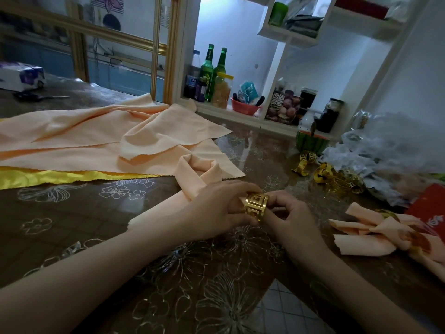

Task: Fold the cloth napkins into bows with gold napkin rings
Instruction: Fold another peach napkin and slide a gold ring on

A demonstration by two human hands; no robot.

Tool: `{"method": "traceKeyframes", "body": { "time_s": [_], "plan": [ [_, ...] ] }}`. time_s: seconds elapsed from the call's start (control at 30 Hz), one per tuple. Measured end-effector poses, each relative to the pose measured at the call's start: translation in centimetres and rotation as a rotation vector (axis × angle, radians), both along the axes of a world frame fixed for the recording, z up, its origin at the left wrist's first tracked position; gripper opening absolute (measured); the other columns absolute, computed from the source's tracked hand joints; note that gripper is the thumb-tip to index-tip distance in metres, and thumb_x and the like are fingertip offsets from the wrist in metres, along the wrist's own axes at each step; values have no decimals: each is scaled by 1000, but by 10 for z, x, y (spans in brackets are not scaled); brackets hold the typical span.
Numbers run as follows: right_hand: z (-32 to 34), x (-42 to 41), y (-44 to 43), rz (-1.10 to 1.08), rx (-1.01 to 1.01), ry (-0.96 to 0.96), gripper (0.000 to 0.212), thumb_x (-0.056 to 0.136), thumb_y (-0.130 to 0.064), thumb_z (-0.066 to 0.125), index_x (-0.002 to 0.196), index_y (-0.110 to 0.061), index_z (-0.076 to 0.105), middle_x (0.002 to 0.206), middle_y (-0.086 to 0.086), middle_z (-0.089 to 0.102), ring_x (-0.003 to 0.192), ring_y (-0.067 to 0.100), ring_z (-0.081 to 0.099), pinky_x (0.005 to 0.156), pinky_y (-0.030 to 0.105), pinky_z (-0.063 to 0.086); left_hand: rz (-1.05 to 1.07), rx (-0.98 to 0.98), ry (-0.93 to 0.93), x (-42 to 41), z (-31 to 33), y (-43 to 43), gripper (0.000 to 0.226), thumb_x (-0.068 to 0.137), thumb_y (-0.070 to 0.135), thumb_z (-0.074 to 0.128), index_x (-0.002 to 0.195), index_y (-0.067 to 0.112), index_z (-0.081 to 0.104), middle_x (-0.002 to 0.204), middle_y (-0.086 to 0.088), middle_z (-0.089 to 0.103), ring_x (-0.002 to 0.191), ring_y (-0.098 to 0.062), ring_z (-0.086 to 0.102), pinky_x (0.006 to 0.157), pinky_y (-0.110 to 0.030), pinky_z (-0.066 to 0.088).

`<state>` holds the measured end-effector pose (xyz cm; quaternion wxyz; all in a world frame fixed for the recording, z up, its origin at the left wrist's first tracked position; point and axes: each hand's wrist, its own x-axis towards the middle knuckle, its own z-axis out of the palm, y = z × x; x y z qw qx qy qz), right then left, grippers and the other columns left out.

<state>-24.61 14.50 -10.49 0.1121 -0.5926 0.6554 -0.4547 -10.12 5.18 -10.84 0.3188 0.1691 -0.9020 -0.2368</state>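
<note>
Floral table (72, 213), gold napkin ring (256, 205) pinched between both hands

The brown, flower-patterned tabletop (72, 227) carries loose peach napkins (84, 141) over a yellow cloth (36, 178) at left, scissors (31, 96) and a tissue pack (21, 75) behind them, and gold napkin rings (325, 175), crumpled plastic (385, 145) and a ringed napkin (366, 233) at right.

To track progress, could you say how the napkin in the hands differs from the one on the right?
The held napkin is a long folded strip; the right napkin is already fanned into a bow. The left hand and right hand grip the held napkin and its ring; the right napkin lies untouched. Both are peach cloth.
</note>
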Motion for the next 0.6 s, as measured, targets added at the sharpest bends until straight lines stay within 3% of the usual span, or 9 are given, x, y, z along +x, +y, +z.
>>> {"method": "traceKeyframes", "body": {
  "time_s": [0.1, 0.23, 0.33, 0.47, 0.6],
  "plan": [
    [3, -1, 0, -44, -36, 18, 3, 82, -17, 68, 79, -16, 66, 93, -6, 61, 82, 7, 59, 69, 25, 53, 8, 10, -5, 6, 3, -5, 47, 74, 26, 76, 118, 26, 58, 100, 20, 51, 98, -2, 48, 93, -27, 41],
    [13, -6, 4, -30, -3, -17, 9, 84, -15, 64, 76, -17, 62, 77, -3, 61, 68, 1, 57, 55, 13, 47, 31, 106, 27, 13, -2, -22, 45, 80, 22, 70, 120, 31, 51, 116, 7, 53, 103, -6, 52, 95, -30, 45],
    [16, -12, 5, -8, 55, 25, 15, 85, -8, 61, 71, -13, 59, 68, -2, 57, 56, -3, 53, 49, 10, 42, 100, 82, -55, 17, -3, -28, 45, 86, 22, 62, 128, 30, 46, 119, 4, 52, 107, -11, 50, 97, -28, 39],
    [18, -23, 5, 71, 335, 243, 13, 85, -13, 61, 73, -15, 56, 74, -1, 60, 62, 0, 58, 55, 12, 46, 185, -15, -147, 22, -4, -32, 45, 92, 29, 54, 134, 31, 40, 128, 5, 49, 122, -12, 36, 104, -25, 18],
    [30, -20, 2, 197, 637, 404, 13, 90, -23, 58, 78, -26, 54, 83, -8, 54, 67, -4, 49, 62, 11, 43, 195, -41, -143, 23, -6, -33, 46, 94, 29, 50, 137, 31, 36, 136, 6, 48, 129, -10, 31, 104, -19, 14]
  ]
}}
